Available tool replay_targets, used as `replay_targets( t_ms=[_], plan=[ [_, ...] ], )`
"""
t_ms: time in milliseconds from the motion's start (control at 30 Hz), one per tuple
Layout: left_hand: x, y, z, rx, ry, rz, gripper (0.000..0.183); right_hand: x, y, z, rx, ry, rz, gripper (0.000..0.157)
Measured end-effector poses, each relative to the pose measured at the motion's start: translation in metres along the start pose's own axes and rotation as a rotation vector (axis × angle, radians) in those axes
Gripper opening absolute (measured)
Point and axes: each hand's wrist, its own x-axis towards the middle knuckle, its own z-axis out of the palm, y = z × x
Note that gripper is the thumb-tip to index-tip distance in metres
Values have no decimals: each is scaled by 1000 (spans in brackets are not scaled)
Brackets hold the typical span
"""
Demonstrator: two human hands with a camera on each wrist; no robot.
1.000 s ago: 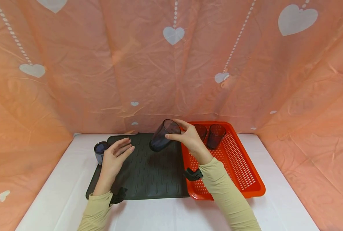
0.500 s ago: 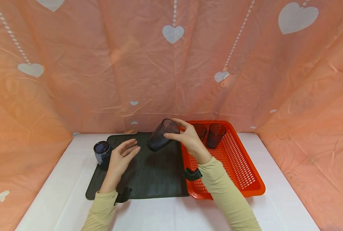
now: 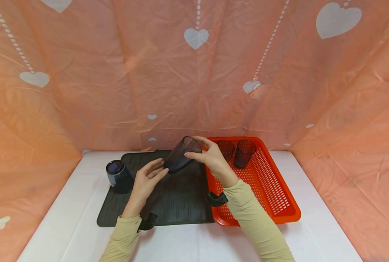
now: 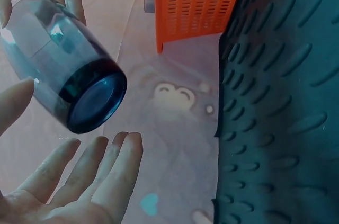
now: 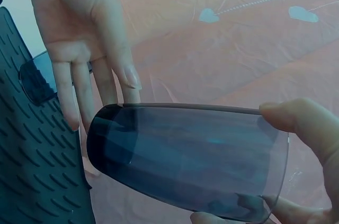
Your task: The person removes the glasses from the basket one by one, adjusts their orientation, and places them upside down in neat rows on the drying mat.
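My right hand (image 3: 212, 157) grips a dark tinted drinking glass (image 3: 181, 154) near its rim, between thumb and fingers. The glass is tilted above the mat, its thick base pointing down and left. Around that base my left hand (image 3: 146, 181) is spread; in the left wrist view the thumb (image 4: 15, 102) is right at the glass's side and the straight fingers (image 4: 114, 173) lie below the base. A second dark glass (image 3: 120, 176) stands upside down on the left part of the black ribbed mat (image 3: 178, 203), also partly seen behind my left hand in the right wrist view.
An orange-red perforated basket (image 3: 287, 203) is at the right, against the mat's right side. Two tinted glasses lean in its back part, one glass (image 3: 245, 154) beside the other glass (image 3: 226, 148). White cloth (image 3: 194, 243) covers the table; a pink curtain (image 3: 168, 91) hangs behind.
My left hand has moved right, away from the upside-down glass, up to the base of the held glass. The right hand has shifted slightly left with its glass.
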Motion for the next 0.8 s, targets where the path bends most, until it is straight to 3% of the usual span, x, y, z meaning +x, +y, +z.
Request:
replay_targets(
  t_ms=[333, 600, 800],
  plan=[
    [4, -8, 5, -103, -41, -85, 58, -2, 3, 1, 24, -13, -8, 62],
    [9, -15, 12, -384, -87, -163, 52, -3, 3, 1, 49, -29, 0, 64],
    [9, -16, 14, -536, -140, -158, 50, -4, 3, 1, 86, -50, -5, 62]
  ],
)
